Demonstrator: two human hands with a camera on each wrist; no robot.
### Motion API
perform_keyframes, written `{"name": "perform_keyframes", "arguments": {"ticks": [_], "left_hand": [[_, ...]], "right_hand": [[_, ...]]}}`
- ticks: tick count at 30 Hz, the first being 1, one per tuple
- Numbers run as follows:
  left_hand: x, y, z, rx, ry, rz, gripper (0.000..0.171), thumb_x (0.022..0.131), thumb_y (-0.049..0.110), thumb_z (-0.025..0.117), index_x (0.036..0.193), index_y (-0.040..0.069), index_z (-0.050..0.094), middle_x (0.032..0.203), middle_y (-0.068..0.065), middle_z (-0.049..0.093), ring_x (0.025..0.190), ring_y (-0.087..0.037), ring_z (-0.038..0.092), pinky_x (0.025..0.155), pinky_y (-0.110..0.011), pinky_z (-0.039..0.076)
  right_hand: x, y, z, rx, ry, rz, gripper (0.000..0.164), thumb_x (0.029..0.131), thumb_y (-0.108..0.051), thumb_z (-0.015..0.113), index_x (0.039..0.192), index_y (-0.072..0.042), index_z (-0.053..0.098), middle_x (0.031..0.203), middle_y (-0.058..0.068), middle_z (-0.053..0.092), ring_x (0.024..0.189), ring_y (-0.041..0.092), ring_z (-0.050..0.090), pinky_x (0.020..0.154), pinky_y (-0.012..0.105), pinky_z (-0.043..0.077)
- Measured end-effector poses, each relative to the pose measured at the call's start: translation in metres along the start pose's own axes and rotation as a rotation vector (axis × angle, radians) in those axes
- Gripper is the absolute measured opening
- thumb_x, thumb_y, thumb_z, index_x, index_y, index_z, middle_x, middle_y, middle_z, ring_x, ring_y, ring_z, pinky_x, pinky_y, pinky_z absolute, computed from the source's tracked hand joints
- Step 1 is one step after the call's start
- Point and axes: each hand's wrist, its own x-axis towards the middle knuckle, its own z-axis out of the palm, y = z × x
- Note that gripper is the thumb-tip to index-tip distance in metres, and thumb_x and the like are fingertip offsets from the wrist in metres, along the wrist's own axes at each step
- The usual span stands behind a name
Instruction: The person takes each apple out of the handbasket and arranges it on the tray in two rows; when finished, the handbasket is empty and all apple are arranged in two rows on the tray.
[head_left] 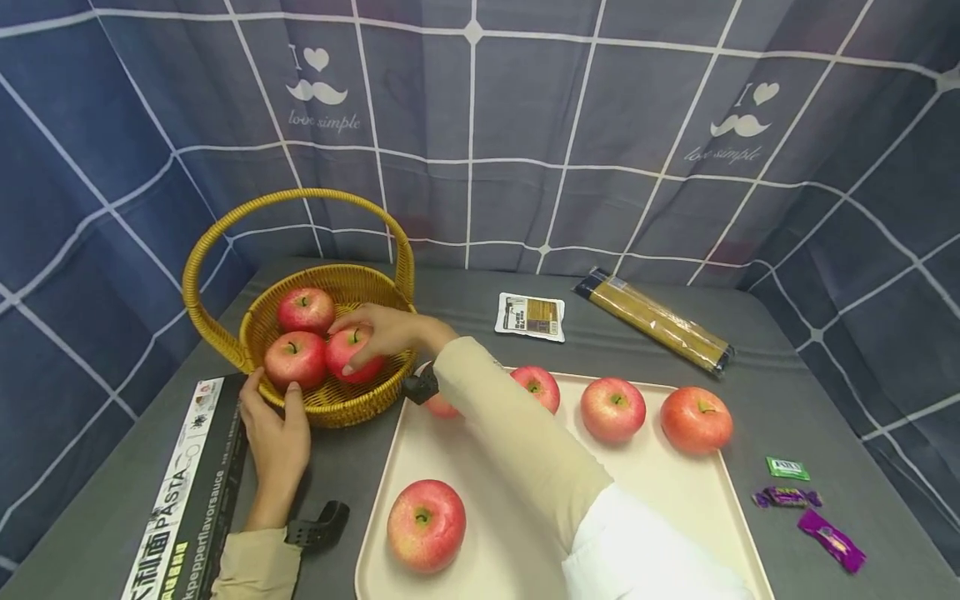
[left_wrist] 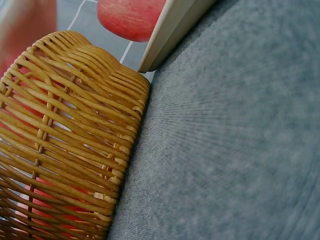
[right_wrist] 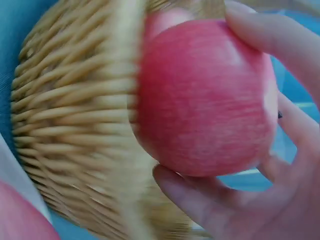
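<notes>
My right hand grips a red apple inside the wicker basket, thumb on one side and fingers on the other. In the right wrist view this apple is right at the basket rim. Two more apples, one farther back and one nearer, lie in the basket to its left. My left hand holds the basket's near left rim, its thumb and forefinger at the edge. The left wrist view shows the woven side but not the fingers.
A beige tray bears several apples, one at its near left; my right arm crosses over it. A black pasta box lies left. Behind are a white packet and a spaghetti pack. Wrapped candies lie right.
</notes>
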Motion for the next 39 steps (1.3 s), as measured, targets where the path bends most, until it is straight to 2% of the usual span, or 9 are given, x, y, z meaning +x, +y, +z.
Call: {"name": "perform_keyframes", "arguments": {"ticks": [4,9,15,20,26,28,31,35,39], "left_hand": [[0.001,0.001,0.000,-0.006,-0.002,-0.003,0.052,0.090,0.026,0.045,0.137,0.010,0.027,0.138,-0.020,0.030,0.130,-0.038,0.029,0.106,-0.054,0.020],[0.001,0.002,-0.001,-0.023,-0.004,0.000,0.052,0.090,0.025,0.046,0.136,0.009,0.027,0.138,-0.020,0.029,0.131,-0.037,0.028,0.106,-0.052,0.019],[0.001,0.001,-0.002,-0.020,-0.007,0.005,0.052,0.090,0.024,0.045,0.136,0.007,0.027,0.137,-0.021,0.030,0.129,-0.038,0.029,0.106,-0.052,0.020],[0.002,0.001,-0.003,-0.020,-0.010,-0.001,0.053,0.091,0.024,0.044,0.137,0.008,0.025,0.138,-0.022,0.028,0.131,-0.038,0.027,0.107,-0.052,0.018],[0.001,0.001,0.000,-0.024,-0.046,-0.016,0.055,0.091,0.026,0.043,0.139,0.009,0.022,0.140,-0.020,0.025,0.132,-0.038,0.024,0.107,-0.053,0.017],[0.001,0.001,0.001,-0.028,-0.048,-0.014,0.055,0.091,0.026,0.043,0.139,0.008,0.022,0.140,-0.020,0.024,0.132,-0.038,0.024,0.107,-0.053,0.017],[0.000,0.001,0.002,-0.034,-0.046,-0.009,0.054,0.091,0.026,0.043,0.139,0.008,0.022,0.140,-0.021,0.025,0.132,-0.038,0.025,0.107,-0.053,0.017],[0.000,0.002,0.002,-0.037,-0.037,-0.007,0.053,0.091,0.025,0.043,0.138,0.007,0.023,0.139,-0.021,0.026,0.132,-0.037,0.025,0.108,-0.051,0.017],[0.001,0.002,-0.002,-0.028,-0.031,-0.012,0.053,0.091,0.025,0.043,0.138,0.008,0.024,0.140,-0.021,0.026,0.133,-0.037,0.024,0.108,-0.051,0.017]], "right_hand": [[-0.043,-0.020,-0.020,0.000,0.121,-0.127,0.063,0.067,-0.038,0.076,0.125,-0.028,0.052,0.125,-0.009,0.045,0.112,0.002,0.038,0.093,0.018,0.036],[-0.139,-0.033,-0.023,0.014,0.246,-0.240,0.064,0.067,-0.036,0.076,0.126,-0.027,0.051,0.123,-0.009,0.043,0.110,0.002,0.044,0.091,0.021,0.042],[-0.240,-0.010,0.016,-0.131,0.235,-0.120,0.060,0.070,-0.046,0.072,0.124,-0.036,0.047,0.125,-0.013,0.039,0.107,0.002,0.047,0.088,0.026,0.044],[-0.287,0.013,0.057,-0.206,0.185,-0.122,0.060,0.068,-0.048,0.072,0.121,-0.036,0.045,0.118,-0.014,0.038,0.098,-0.003,0.049,0.084,0.020,0.043],[-0.308,0.025,0.091,-0.234,0.134,-0.142,0.072,0.068,-0.039,0.072,0.131,-0.030,0.038,0.124,-0.010,0.035,0.100,-0.001,0.050,0.084,0.018,0.043],[-0.311,0.024,0.090,-0.247,0.132,-0.132,0.077,0.070,-0.041,0.071,0.135,-0.026,0.034,0.131,-0.008,0.033,0.107,0.003,0.050,0.087,0.021,0.044],[-0.309,0.017,0.072,-0.238,0.138,-0.117,0.082,0.071,-0.041,0.071,0.139,-0.025,0.028,0.138,-0.007,0.031,0.117,0.006,0.045,0.092,0.024,0.042],[-0.282,0.002,0.032,-0.059,0.173,-0.138,0.077,0.076,-0.033,0.071,0.140,-0.023,0.029,0.140,-0.007,0.033,0.124,0.009,0.039,0.099,0.028,0.038],[-0.220,-0.012,-0.003,0.179,0.195,-0.221,0.073,0.077,-0.020,0.070,0.139,-0.017,0.031,0.139,-0.003,0.040,0.123,0.012,0.044,0.100,0.031,0.038]]}}
